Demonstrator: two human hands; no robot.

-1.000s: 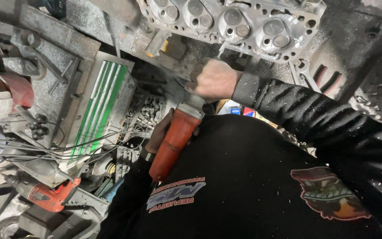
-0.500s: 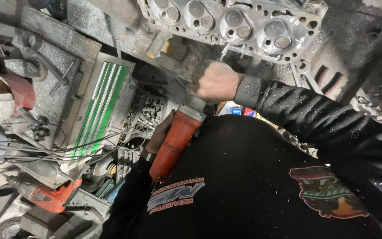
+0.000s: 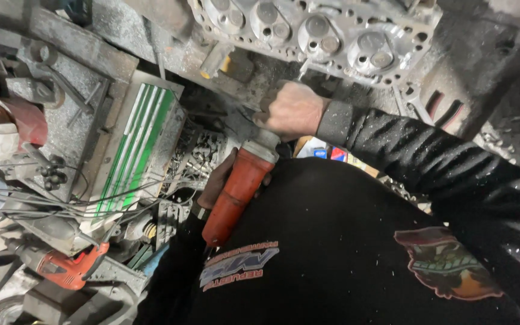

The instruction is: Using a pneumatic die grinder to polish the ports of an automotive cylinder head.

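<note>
Right hand (image 3: 293,111) unmoved, red grinder (image 3: 236,192) crowded by cylinder head (image 3: 314,30)

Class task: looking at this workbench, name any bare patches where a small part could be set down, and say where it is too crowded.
Bare room is scarce. One dusty grey strip of bench lies open between the cylinder head and the green-striped box. Left of that box, wires and loose tools crowd everything. Below the cylinder head, the right hand and left hand gripping the red power tool fill the gap.
</note>
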